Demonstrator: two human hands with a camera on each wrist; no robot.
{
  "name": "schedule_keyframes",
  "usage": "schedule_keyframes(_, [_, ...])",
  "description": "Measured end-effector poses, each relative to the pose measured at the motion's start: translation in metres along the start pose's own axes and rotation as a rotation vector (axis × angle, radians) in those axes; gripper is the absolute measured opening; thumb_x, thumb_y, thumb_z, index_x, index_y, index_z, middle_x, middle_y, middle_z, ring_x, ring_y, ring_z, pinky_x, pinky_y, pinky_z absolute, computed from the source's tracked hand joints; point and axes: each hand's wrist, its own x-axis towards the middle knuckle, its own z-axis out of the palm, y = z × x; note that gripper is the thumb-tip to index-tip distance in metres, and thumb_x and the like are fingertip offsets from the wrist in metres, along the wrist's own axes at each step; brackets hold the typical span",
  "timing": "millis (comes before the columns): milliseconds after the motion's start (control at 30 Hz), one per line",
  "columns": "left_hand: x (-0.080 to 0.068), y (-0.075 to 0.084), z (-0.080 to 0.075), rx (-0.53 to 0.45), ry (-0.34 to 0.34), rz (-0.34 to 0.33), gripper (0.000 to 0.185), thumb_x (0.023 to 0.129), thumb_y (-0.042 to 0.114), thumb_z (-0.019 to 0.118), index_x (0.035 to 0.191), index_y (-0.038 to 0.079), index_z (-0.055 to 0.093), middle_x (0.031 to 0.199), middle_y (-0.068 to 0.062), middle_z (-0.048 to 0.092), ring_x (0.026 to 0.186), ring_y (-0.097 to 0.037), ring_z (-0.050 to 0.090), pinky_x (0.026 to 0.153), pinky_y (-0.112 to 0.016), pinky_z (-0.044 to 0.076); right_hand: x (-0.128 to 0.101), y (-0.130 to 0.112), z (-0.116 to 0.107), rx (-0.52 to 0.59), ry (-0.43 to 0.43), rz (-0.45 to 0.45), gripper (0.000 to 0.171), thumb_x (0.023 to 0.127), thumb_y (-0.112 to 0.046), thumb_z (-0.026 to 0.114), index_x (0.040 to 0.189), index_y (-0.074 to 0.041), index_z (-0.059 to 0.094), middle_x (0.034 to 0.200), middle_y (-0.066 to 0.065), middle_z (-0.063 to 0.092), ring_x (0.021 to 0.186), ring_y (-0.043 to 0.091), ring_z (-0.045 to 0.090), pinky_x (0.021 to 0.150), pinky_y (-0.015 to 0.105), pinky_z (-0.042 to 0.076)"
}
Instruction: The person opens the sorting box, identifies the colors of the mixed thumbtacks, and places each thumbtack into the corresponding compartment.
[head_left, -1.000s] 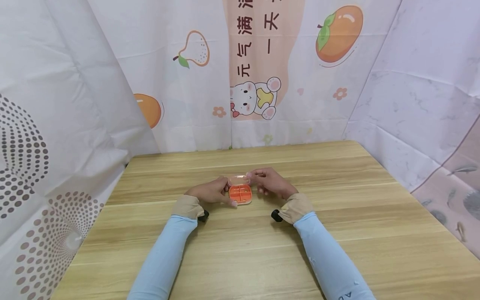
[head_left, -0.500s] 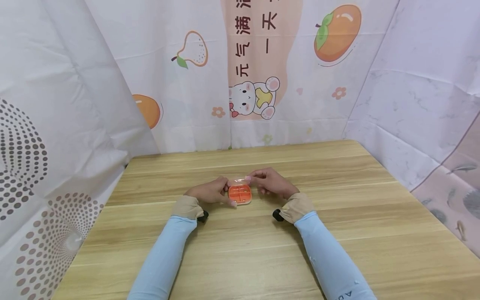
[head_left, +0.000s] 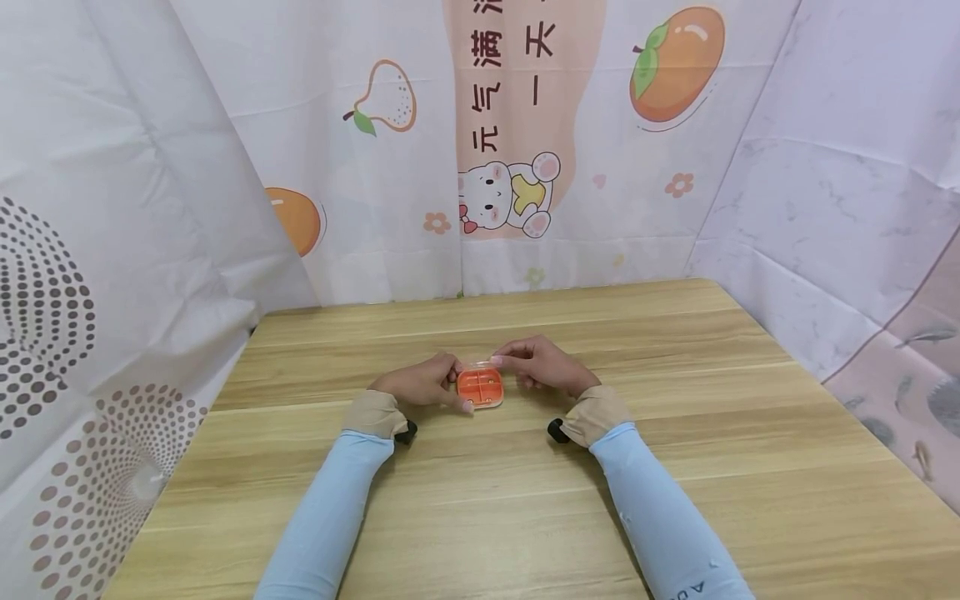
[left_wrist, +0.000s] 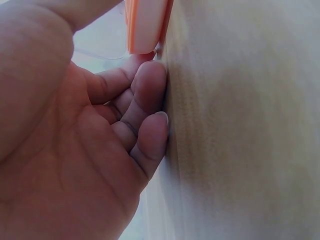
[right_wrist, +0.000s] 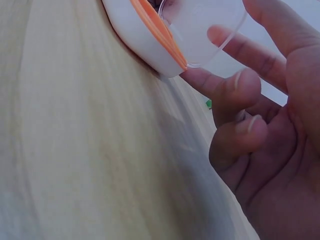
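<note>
Makeshift recording booth: wooden table [head_left: 675, 500] enclosed by hung fruit-print cloth [head_left: 525, 125] and marble-pattern sheets [head_left: 840, 208].

Printed down the peach-coloured banner panel of the white fruit-patterned backdrop cloth [head_left: 517, 125]: Chinese characters 元气满, with a cut-off fourth above; beside them 一天, again cut off at the top. On the light-blue right sleeve [head_left: 693, 589]: letters "A D", seen upside down.

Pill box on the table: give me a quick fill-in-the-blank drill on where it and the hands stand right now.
The orange pill box rests on a ____ table.
Its clear lid is pinched by the ____ hand.
The left hand steadies the box's ____ side.
Both sleeves are light ____.

Missing words: wooden; right; left; blue
</note>
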Motion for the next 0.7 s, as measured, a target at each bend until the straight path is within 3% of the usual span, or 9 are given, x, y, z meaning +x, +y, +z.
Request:
schedule_keyframes(233, [-0.0010,0.0015,0.0001,0.010,0.004,-0.012,0.059,0.087,0.033,0.085,0.123,0.003,0.050,0.110,-0.009,0.051,0.095,-0.021,0.045,0.081,-0.033,0.041,0.0010,0.0018,-0.0013,-0.010,-0.015,-0.003,0.035,0.094,-0.052,0.072,0.113,-0.024,0.078,0.070,0.007,0.057,0.053,0.016,0.045,0.047,0.027,0.037])
schedule_keyframes(500, [-0.0022,0.0033,0.0003,0.023,0.006,-0.022,0.059,0.087,0.035,0.085,0.124,0.003,0.051,0.110,-0.009,0.050,0.095,-0.021,0.044,0.081,-0.033,0.041,0.0020,0.0046,-0.0024,-0.037,-0.045,-0.040,0.030,0.097,-0.045,0.071,0.112,-0.022,0.079,0.103,0.013,0.072,0.056,0.017,0.046,0.052,0.027,0.041])
schedule_keyframes(700, [-0.0015,0.0031,0.0002,0.037,0.003,-0.018,0.058,0.087,0.036,0.085,0.121,0.004,0.050,0.108,-0.010,0.049,0.094,-0.021,0.044,0.080,-0.033,0.040,0.0010,0.0035,-0.0023,-0.058,-0.052,-0.048,0.027,0.096,-0.044,0.073,0.113,-0.024,0.079,0.102,0.012,0.072,0.054,0.015,0.042,0.051,0.027,0.039])
